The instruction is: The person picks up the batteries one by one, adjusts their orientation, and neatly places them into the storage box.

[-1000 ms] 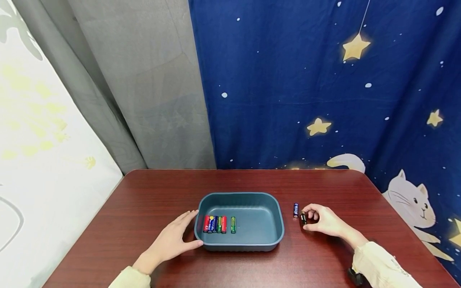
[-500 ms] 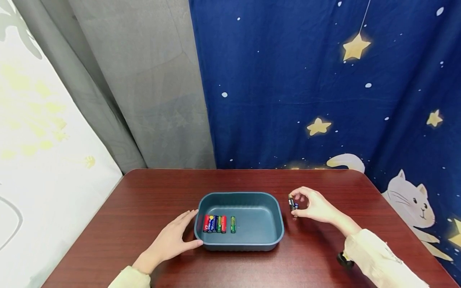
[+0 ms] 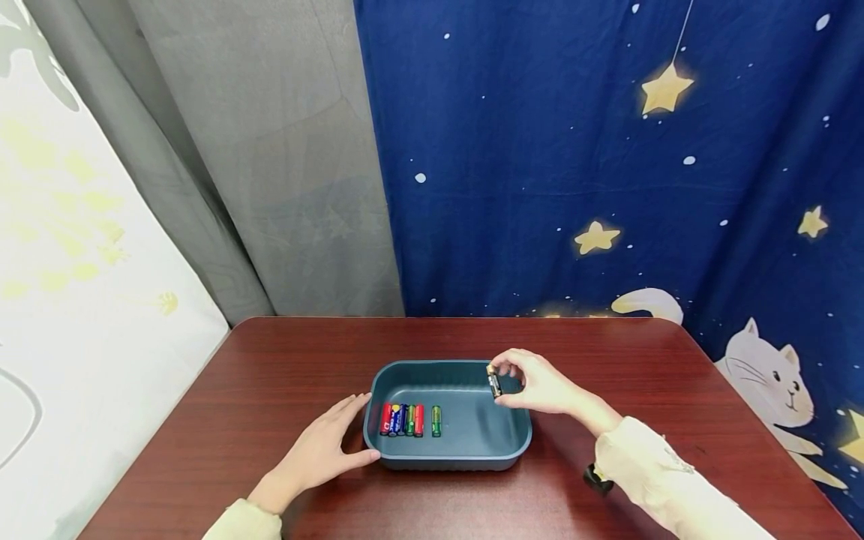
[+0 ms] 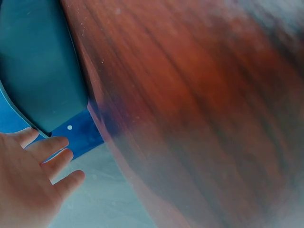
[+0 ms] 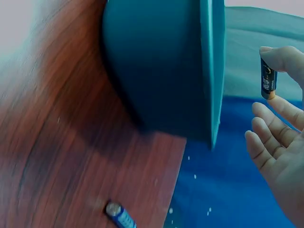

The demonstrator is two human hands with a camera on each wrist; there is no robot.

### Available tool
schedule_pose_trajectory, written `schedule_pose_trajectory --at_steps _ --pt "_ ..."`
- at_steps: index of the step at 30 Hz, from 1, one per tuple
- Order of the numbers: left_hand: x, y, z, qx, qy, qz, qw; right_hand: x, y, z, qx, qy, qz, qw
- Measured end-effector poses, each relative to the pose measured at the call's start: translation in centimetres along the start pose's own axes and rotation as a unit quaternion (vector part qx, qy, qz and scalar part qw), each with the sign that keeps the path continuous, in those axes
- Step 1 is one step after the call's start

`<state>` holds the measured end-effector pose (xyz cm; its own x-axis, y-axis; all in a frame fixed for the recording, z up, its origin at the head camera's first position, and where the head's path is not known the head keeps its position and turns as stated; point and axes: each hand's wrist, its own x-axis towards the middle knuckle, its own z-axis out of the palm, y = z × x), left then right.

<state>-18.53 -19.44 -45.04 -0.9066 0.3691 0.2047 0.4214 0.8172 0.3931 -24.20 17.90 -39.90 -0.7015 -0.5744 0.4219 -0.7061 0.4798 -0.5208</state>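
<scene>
Pinched between the thumb and a fingertip of my right hand point(image 3: 536, 384), a black battery point(image 5: 268, 78) with a copper-coloured end hangs above the right part of a dark teal tray point(image 3: 472, 448). My left hand point(image 3: 316, 454) rests at the tray's left side with its fingers spread, touching the rim. Inside the tray, red, blue and green batteries point(image 3: 402, 420) lie side by side in a row at the left. One green battery point(image 3: 436, 421) lies a little apart, to their right. A blue battery point(image 5: 121, 216) on the table shows in the right wrist view; the right hand hides it in the head view.
The tray stands on a dark red wooden table point(image 3: 304, 360). Behind the table hang a grey curtain point(image 3: 290, 187) and a blue curtain with stars point(image 3: 506, 165).
My right hand has carried the black battery leftward from the table, past the blue battery, to above the tray. My left hand has stayed in place.
</scene>
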Motion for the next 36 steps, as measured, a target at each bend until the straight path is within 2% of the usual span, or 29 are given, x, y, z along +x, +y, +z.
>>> schedule_pose_trajectory --at_steps 4,10,21,29,36 --pt "0.0 -0.1 0.0 0.001 0.000 0.000 1.0000 0.8 -0.4 1.3 -0.009 -0.011 -0.014 1.000" --pt "0.0 -0.2 0.1 0.000 0.000 -0.001 1.0000 1.7 -1.1 2.9 -0.018 -0.054 0.017 0.998" --pt "0.0 -0.2 0.1 0.000 0.006 0.010 0.9999 2.6 -2.2 5.6 -0.061 -0.134 0.052 0.988" --pt "0.0 -0.2 0.0 -0.004 0.009 0.012 0.9999 2.7 -2.1 7.3 -0.118 -0.143 0.063 0.981" --pt "0.0 -0.1 0.1 -0.006 0.009 0.010 0.9999 3.0 -2.3 8.3 -0.148 -0.128 0.069 0.978"
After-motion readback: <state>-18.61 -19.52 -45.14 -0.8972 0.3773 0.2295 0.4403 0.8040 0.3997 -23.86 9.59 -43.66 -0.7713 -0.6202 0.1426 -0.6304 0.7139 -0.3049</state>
